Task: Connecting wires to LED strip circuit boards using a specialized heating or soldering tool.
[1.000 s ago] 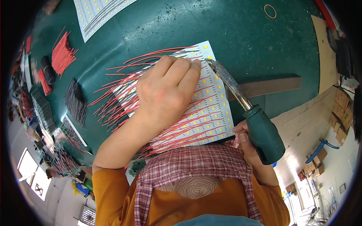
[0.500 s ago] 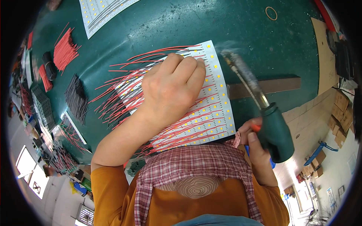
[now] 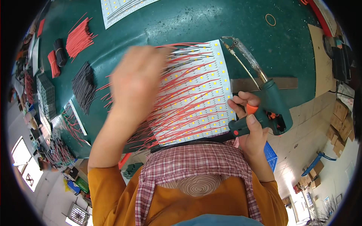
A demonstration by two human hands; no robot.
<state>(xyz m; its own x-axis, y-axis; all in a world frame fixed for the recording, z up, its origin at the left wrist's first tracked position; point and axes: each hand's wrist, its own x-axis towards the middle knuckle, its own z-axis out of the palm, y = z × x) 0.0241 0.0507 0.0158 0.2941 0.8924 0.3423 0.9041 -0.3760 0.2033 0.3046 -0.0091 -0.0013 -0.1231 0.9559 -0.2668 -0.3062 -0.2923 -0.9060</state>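
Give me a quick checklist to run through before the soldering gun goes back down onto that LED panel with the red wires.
1. Right hand grips the soldering gun by its handle: ok.
2. Gun tip is lifted off the LED panel, beyond its far right corner: ok.
3. Left hand holding the red wires steady: not ok, it is blurred in motion above them.
4. Which wire end is lined up on its pad: cannot tell.
5. Panel lies flat on the green table: ok.
6. Spare red wire bundle lies on the table at the left: ok.
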